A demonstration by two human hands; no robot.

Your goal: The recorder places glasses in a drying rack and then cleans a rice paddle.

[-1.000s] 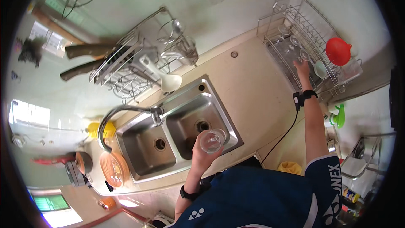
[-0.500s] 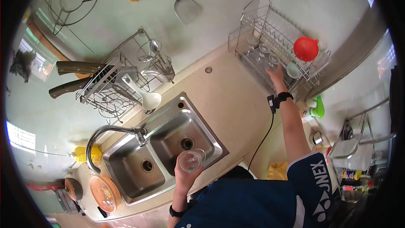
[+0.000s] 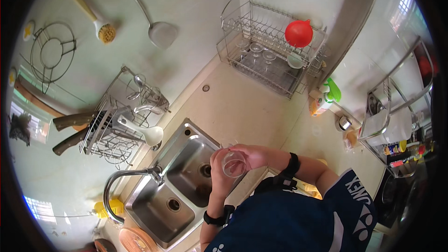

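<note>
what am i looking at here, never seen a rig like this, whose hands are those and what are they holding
There is no machine: these are one person's bare hands. The camera sits on their head, looking down through a wide lens that bends straight edges.

The left hand grips a clear glass near the sink. The right hand is close against it, though its exact grip is hard to tell.

On the counter, a wire dish rack holds more glasses, with a spray bottle nearby. Another rack on the left holds knives and a white ladle.
</note>
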